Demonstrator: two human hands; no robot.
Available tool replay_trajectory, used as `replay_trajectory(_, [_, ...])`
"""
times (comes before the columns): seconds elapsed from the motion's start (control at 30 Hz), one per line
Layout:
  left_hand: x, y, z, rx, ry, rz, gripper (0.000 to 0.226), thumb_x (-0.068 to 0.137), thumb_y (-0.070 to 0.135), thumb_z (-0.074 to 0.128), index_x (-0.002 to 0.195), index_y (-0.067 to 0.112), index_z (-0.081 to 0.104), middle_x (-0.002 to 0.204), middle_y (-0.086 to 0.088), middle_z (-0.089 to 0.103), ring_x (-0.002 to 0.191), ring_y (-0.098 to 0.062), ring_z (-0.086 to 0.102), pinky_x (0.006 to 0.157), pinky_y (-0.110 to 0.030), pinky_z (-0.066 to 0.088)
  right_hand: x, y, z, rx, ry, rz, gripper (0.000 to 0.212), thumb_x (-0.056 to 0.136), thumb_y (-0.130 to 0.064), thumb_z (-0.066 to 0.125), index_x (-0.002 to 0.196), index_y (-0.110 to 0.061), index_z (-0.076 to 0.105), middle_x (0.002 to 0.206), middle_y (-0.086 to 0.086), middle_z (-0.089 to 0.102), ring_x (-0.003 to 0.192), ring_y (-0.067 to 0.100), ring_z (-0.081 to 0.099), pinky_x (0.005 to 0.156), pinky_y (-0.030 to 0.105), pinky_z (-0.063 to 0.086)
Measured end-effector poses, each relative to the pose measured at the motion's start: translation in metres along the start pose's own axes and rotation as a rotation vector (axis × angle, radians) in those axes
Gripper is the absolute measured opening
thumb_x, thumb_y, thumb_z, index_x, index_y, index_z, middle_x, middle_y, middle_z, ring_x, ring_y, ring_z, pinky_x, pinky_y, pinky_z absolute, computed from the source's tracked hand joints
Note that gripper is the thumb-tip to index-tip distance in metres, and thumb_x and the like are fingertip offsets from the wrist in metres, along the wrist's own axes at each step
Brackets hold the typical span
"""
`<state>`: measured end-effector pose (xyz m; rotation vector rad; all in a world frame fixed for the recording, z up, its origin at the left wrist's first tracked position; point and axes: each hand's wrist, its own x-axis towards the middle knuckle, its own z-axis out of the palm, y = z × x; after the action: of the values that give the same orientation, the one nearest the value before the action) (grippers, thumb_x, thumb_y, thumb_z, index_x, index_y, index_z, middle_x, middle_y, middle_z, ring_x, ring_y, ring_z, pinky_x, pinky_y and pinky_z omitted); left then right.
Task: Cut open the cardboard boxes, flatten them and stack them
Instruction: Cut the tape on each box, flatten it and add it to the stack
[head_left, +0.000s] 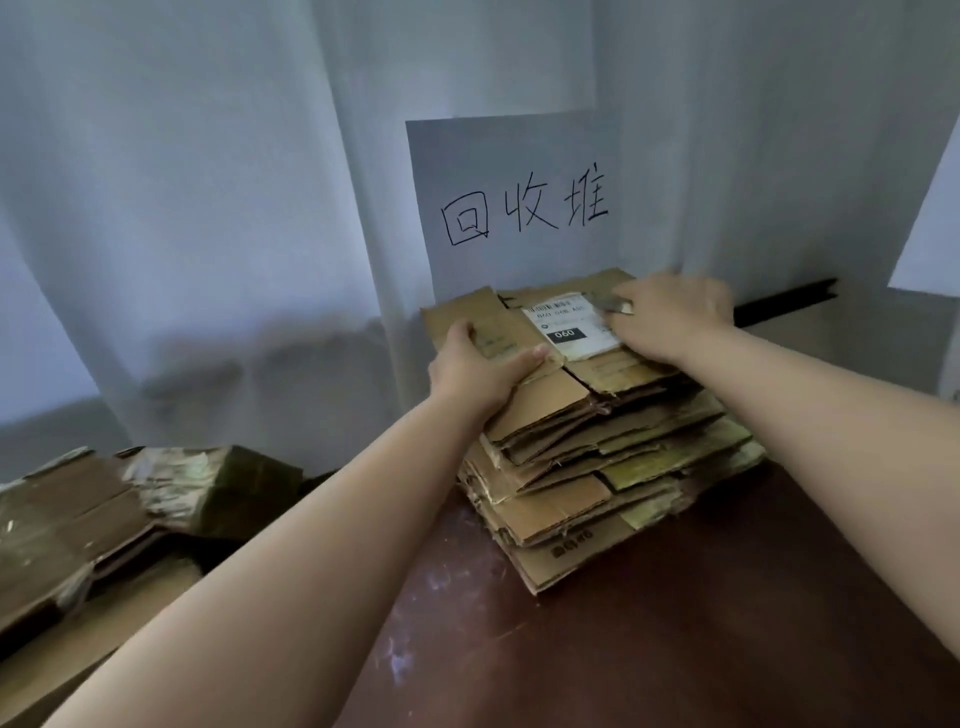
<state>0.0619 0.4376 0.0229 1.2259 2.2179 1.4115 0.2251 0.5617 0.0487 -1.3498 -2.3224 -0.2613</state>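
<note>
A stack of flattened boxes is set at one o'clock on the dark brown table, against a white curtain bearing a handwritten sign. Its top sheet is gripped by the left hand and pressed by the right hand, whose fingers are hidden.

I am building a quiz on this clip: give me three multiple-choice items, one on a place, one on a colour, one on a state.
1. Where is the stack of flattened boxes?
A. on the dark red table, below the handwritten sign
B. on the floor
C. on a chair

2. What colour is the writing on the sign?
A. red
B. black
C. green

3. What are the hands doing?
A. hanging idle
B. holding scissors
C. on the top box

Answers: 1 A, it sits on the table. 2 B, black strokes. 3 C, left hand grips the top box; right hand presses it.
</note>
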Motion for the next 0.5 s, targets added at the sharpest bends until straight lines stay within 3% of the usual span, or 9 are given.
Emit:
replay_trajectory(0.13, [-0.009, -0.003, 0.009, 0.433, -0.048, -0.051, 0.103, 0.068, 0.073, 0.066, 0.149, 0.025, 0.025, 0.151, -0.02, 0.017, 0.134, -0.041, 0.032, 0.108, -0.045, 0.035, -0.008, -0.001, 0.03, -0.095, -0.062, -0.05, 0.034, 0.095, -0.039, 0.04, 0.123, -0.034, 0.058, 0.121, 0.0, 0.062, 0.11, 0.026, 0.058, 0.064, 0.027, 0.034])
replay_trajectory(0.23, [-0.009, -0.003, 0.016, 0.706, -0.081, 0.146, 0.091, 0.077, 0.063, 0.062, 0.151, 0.03, 0.02, 0.159, -0.018, -0.015, 0.145, -0.045, -0.005, 0.113, -0.059, 0.018, -0.008, -0.002, 0.044, -0.086, -0.095, -0.045, 0.035, 0.091, -0.038, 0.043, 0.121, -0.033, 0.061, 0.121, 0.001, 0.061, 0.111, 0.027, 0.059, 0.07, 0.029, 0.038])
replay_trajectory(0.3, [-0.004, -0.004, 0.025, 0.728, -0.166, 0.267, 0.074, 0.087, 0.051, 0.053, 0.151, 0.03, 0.021, 0.161, -0.014, -0.012, 0.145, -0.039, -0.02, 0.113, -0.063, 0.007, -0.006, -0.004, 0.047, -0.085, -0.111, -0.036, 0.037, 0.093, -0.037, 0.043, 0.126, -0.033, 0.058, 0.124, 0.004, 0.056, 0.114, 0.029, 0.055, 0.073, 0.032, 0.039])
replay_trajectory(0.4, [0.001, -0.014, 0.037, 0.72, -0.258, 0.305, 0.064, 0.095, 0.046, 0.036, 0.153, 0.033, 0.014, 0.162, -0.007, -0.009, 0.146, -0.033, -0.02, 0.113, -0.062, -0.002, -0.006, -0.001, 0.054, -0.129, -0.14, -0.11, 0.043, 0.095, -0.037, 0.04, 0.137, -0.035, 0.047, 0.14, 0.008, 0.043, 0.128, 0.032, 0.034, 0.096, 0.041, 0.038])
replay_trajectory(0.5, [-0.002, -0.035, 0.05, 0.808, -0.317, 0.335, 0.071, 0.093, 0.066, 0.023, 0.153, 0.036, 0.001, 0.161, -0.003, -0.014, 0.145, -0.03, -0.022, 0.114, -0.062, -0.008, -0.015, 0.009, 0.077, -0.02, -0.234, -0.195, 0.052, 0.1, -0.035, 0.035, 0.15, -0.036, 0.022, 0.161, 0.004, 0.006, 0.146, 0.03, -0.004, 0.116, 0.051, 0.008])
